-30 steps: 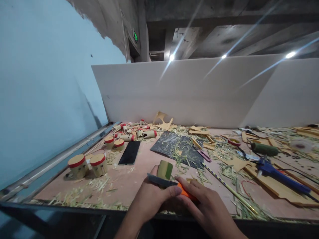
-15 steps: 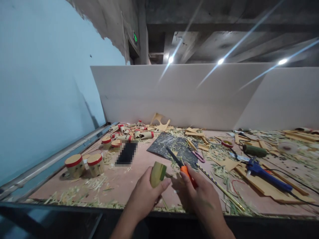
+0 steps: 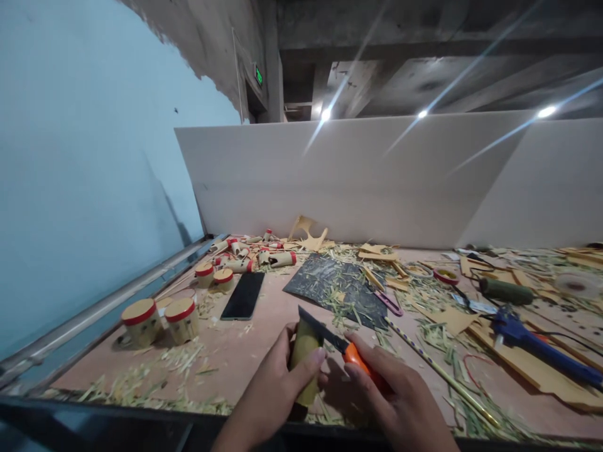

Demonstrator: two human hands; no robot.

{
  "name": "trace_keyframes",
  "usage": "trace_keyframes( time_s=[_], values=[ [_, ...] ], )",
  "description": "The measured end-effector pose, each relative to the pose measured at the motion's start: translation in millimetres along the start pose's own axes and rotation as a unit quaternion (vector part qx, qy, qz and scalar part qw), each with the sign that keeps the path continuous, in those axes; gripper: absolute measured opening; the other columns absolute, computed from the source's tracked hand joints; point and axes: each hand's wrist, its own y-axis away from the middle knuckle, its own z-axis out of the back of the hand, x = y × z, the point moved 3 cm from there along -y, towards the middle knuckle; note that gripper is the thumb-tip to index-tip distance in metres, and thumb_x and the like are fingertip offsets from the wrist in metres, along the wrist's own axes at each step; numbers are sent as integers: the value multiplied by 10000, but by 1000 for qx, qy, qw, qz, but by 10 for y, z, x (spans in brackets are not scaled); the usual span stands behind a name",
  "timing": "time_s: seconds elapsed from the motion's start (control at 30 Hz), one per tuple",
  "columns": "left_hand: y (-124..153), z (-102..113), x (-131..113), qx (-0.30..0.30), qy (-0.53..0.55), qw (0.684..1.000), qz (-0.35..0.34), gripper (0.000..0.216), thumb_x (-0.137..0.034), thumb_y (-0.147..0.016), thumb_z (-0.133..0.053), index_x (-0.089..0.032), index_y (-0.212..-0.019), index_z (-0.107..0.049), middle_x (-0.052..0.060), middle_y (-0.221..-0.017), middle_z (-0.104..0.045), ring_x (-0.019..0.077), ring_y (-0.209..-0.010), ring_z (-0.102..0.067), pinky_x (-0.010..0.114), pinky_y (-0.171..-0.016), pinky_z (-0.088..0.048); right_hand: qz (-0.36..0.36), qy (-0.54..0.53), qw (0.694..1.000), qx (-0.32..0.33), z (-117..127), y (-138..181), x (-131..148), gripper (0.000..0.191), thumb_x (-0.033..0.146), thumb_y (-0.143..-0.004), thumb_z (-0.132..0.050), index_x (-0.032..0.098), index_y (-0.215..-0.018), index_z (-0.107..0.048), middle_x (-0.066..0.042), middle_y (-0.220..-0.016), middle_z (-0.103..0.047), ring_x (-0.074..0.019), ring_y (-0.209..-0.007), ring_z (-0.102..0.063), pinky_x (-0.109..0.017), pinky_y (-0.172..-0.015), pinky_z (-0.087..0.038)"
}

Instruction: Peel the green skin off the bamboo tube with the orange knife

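Note:
My left hand (image 3: 277, 389) is wrapped round a short bamboo tube (image 3: 305, 351), holding it upright near the table's front edge. My right hand (image 3: 391, 402) grips a knife with an orange handle (image 3: 360, 363). Its dark blade (image 3: 316, 326) lies across the top of the bamboo tube, pointing up and left. Both hands are close together above the pink tabletop (image 3: 264, 326).
A black phone (image 3: 244, 295) lies left of centre, a dark cutting mat (image 3: 339, 285) behind the hands. Red-banded bamboo cups (image 3: 160, 320) and small tubes (image 3: 254, 254) stand at the left. A blue glue gun (image 3: 532, 339), wooden pieces and bamboo shavings cover the right side. White panels wall the back.
The left hand turned the bamboo tube upright and drew it nearer. The knife swung from lying flat, out to the right, then back so its blade rests on the tube's top.

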Motion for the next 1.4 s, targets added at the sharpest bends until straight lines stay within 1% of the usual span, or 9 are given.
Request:
trace_keyframes(
  time_s=[0.1,0.27,0.43,0.53,0.63,0.77,0.83,1.13,1.4],
  values=[
    [3,9,53,-7,-52,999,5,625,-656,-941,-589,-201,-1364,-522,109,-1169,-715,288,-1079,-681,395,-956,-528,37,-22,998,38,-12,8,44,420,402,-1049,-502,262,-1407,-671,-70,-1011,-803,-199,-871,-790,-252,-740,-631],
    [1,-26,68,-18,-124,992,13,736,-604,-763,-815,-207,-1339,-586,119,-1219,-730,353,-1143,-660,389,-952,-510,36,-20,998,50,-7,7,45,434,387,-1048,-501,254,-1435,-644,-80,-1018,-788,-206,-883,-781,-267,-752,-627],
    [-31,-35,68,-45,-119,992,-3,743,-577,-788,-792,-237,-1405,-557,107,-1278,-718,325,-1146,-662,344,-942,-495,46,-26,993,101,-23,12,61,424,424,-1033,-532,283,-1408,-670,-64,-938,-774,-211,-832,-773,-274,-735,-624],
    [-53,-48,83,-54,-128,990,-7,721,-566,-769,-804,-258,-1381,-578,84,-1181,-745,307,-1058,-685,330,-908,-495,38,-20,994,98,-22,33,67,430,449,-1025,-537,286,-1392,-687,-72,-971,-783,-223,-862,-777,-290,-758,-626],
    [-49,-69,82,-71,-139,988,2,682,-584,-776,-784,-239,-1339,-616,99,-1135,-746,315,-1017,-687,334,-862,-503,-11,-7,998,60,-13,20,24,466,512,-1014,-522,277,-1372,-706,-81,-1027,-800,-240,-878,-786,-303,-747,-627],
    [-5,-82,18,-89,-126,988,-11,741,-589,-788,-776,-196,-1387,-587,140,-1214,-709,324,-1053,-660,336,-841,-508,-186,39,981,-35,41,-58,-96,593,630,-1010,-438,231,-1335,-733,-110,-1099,-818,-291,-922,-795,-356,-742,-632],
    [3,-86,-14,-72,-111,991,-5,738,-601,-814,-749,-186,-1396,-569,123,-1170,-711,295,-979,-665,321,-790,-516,-220,50,973,-51,54,-91,-102,624,655,-1008,-416,228,-1334,-732,-108,-1180,-802,-309,-1003,-784,-386,-804,-629],
    [-23,-70,10,4,-17,1000,18,531,-659,-914,-613,-206,-1187,-558,3,-887,-611,176,-729,-632,275,-647,-536,-174,35,982,-57,40,-36,-48,592,638,-1007,-442,227,-1310,-741,-91,-1279,-765,-300,-1134,-750,-387,-903,-624],
    [-27,-43,-20,-16,110,993,47,671,-809,-867,-549,-164,-1049,-581,89,-835,-730,191,-725,-694,291,-696,-558,-122,45,990,-47,42,14,-77,485,572,-1015,-518,258,-1321,-724,-67,-1233,-789,-259,-1071,-776,-320,-845,-646]
  ],
)
